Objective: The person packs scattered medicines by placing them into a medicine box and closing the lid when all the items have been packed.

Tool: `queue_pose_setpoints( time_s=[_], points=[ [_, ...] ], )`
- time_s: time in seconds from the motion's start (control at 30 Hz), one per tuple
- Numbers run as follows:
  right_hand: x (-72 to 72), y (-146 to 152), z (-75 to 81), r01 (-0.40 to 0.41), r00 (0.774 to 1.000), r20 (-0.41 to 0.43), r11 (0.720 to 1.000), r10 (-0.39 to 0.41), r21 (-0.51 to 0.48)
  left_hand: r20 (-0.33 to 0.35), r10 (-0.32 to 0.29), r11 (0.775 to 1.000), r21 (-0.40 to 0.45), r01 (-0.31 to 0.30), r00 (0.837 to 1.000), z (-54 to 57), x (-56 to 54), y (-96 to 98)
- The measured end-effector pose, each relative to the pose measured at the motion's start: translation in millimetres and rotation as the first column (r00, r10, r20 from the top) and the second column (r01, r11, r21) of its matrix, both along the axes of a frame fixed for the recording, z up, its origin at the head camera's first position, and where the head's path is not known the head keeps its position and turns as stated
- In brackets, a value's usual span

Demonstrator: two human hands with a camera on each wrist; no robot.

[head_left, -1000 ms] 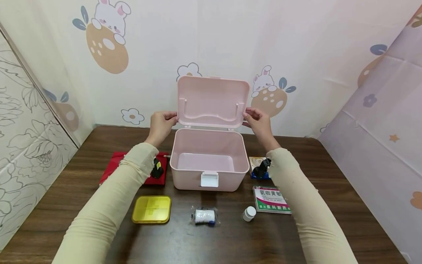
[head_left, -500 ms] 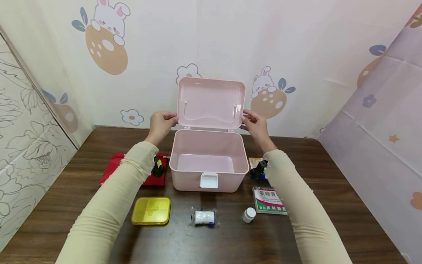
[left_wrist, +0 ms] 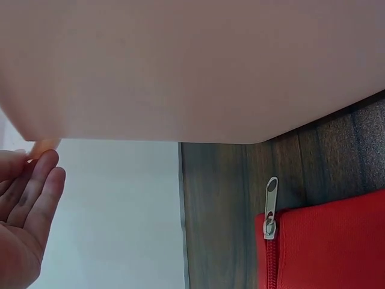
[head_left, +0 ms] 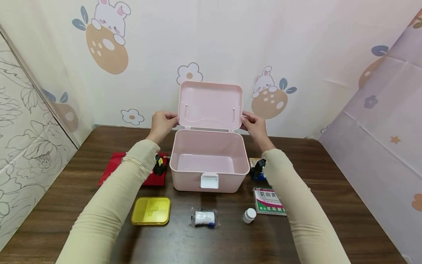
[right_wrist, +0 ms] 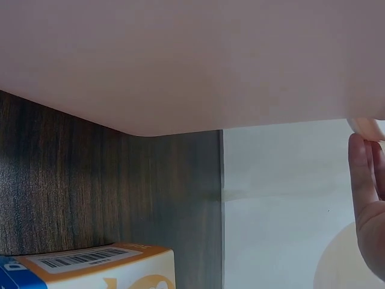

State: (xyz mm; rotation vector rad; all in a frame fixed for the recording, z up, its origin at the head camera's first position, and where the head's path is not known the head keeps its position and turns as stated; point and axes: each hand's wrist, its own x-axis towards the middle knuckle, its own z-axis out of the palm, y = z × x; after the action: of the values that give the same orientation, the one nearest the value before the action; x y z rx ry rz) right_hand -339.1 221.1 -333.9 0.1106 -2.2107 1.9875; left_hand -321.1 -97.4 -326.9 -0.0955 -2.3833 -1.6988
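A pink plastic storage box [head_left: 188, 179] stands in the middle of the table, its hinged lid [head_left: 211, 102] raised and leaning back toward the wall. Inside, the bare bottom shows, and a white latch [head_left: 209, 181] hangs at the front. My left hand [head_left: 161, 125] pinches the lid's left edge low down, between thumb and fingers. At the opposite edge, my right hand [head_left: 256, 127] holds the lid the same way. Both wrist views are mostly filled by the box's side wall, with the fingers [left_wrist: 51, 183] at the lid's edge.
A red zippered pouch [head_left: 158, 179] lies left of the box, partly behind my sleeve. In front are a yellow pill case [head_left: 151, 211], a wrapped bandage roll [head_left: 204, 217] and a white bottle [head_left: 249, 215]. Rightward lie a medicine box [head_left: 268, 201] and an orange-and-blue carton [right_wrist: 96, 265].
The lid has tipped farther back toward the wall, its top edge now lower in view. My right hand has shifted slightly left with it; my left hand has barely moved.
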Motion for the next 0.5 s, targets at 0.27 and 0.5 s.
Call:
queue_pose_setpoints(
  time_s=[0.27,0.5],
  points=[
    [-0.5,-1.4,-0.5,0.007,0.999,0.035,0.998,-0.009,0.067,0.043,-0.005,1.0,-0.03,0.006,0.999,-1.0,-1.4,0.0],
    [-1.9,-2.4,-1.9,0.022,0.997,0.074,0.995,-0.029,0.098,0.068,-0.001,1.0,-0.025,0.003,0.998,-1.5,-1.2,-0.5]
  ],
)
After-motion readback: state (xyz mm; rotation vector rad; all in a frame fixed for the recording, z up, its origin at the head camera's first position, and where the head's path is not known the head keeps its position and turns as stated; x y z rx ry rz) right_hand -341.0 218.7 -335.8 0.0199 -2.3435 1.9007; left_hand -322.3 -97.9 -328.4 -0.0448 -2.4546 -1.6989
